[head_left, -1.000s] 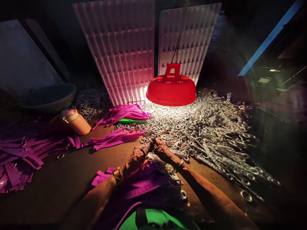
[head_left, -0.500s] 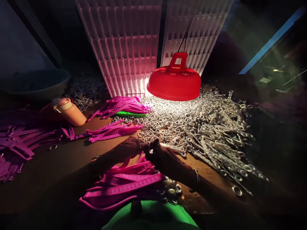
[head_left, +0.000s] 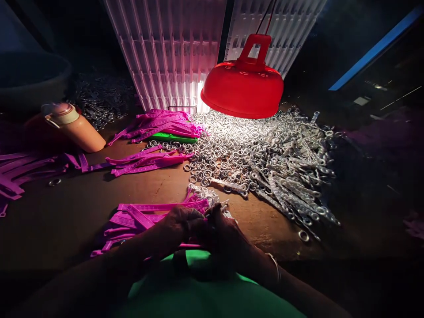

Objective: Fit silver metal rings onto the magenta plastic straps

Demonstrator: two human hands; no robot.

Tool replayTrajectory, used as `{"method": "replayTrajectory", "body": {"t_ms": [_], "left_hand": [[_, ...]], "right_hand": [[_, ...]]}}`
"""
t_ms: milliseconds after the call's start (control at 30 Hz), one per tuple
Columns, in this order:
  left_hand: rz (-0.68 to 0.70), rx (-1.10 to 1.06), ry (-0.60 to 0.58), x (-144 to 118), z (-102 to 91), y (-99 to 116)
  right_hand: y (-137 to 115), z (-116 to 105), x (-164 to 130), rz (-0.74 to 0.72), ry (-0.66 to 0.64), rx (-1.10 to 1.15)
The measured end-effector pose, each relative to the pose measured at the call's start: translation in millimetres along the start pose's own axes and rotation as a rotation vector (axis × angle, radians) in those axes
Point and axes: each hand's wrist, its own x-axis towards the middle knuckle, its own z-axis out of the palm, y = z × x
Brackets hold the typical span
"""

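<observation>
While your left hand and right hand meet, fingers curled, grip too dark to tell, the purple straps lie beneath them near the metal rings.

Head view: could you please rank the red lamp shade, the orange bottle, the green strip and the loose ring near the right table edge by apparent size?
1. Red lamp shade
2. Orange bottle
3. Green strip, partly covered
4. Loose ring

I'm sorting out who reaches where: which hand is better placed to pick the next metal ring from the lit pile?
Probably the right hand: the ring pile spreads ahead and to its side, while the left hand rests over the magenta strips.
</observation>
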Motion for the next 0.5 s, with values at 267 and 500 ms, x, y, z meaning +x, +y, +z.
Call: {"method": "replayTrajectory", "body": {"t_ms": [267, 500], "left_hand": [[-0.045, -0.066, -0.103, 8, -5.7, -7], [-0.003, 0.086, -0.047, 6, -5.6, -3]], "right_hand": [[-28, -19, 14, -0.031, -0.273, -0.342], [-34, -30, 15, -0.045, -0.282, -0.408]]}}
